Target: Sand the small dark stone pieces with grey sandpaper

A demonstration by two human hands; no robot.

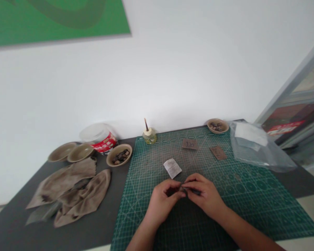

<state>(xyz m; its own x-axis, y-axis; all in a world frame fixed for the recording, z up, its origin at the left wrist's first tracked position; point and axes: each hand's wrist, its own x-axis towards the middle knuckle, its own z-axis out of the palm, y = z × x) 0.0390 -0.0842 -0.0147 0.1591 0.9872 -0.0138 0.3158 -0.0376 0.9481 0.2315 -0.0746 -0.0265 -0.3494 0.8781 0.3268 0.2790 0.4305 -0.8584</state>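
Head view: your left grip [163,202] and right grip [204,195] were closed, pinching a small dark piece [191,191] between them over the green cutting mat [277,216], just below a paper slip [172,168]; a stone-filled bowl [119,155] sat left of the mat.

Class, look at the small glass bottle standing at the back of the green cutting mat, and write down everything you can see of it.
The small, squat clear glass bottle holds a yellowish liquid and has a cream-coloured cap. A slim dark brush handle rises from the cap, leaning slightly. The bottle stands upright at the far edge of the green cutting mat, towards its left corner. Only the mat appears to touch it.
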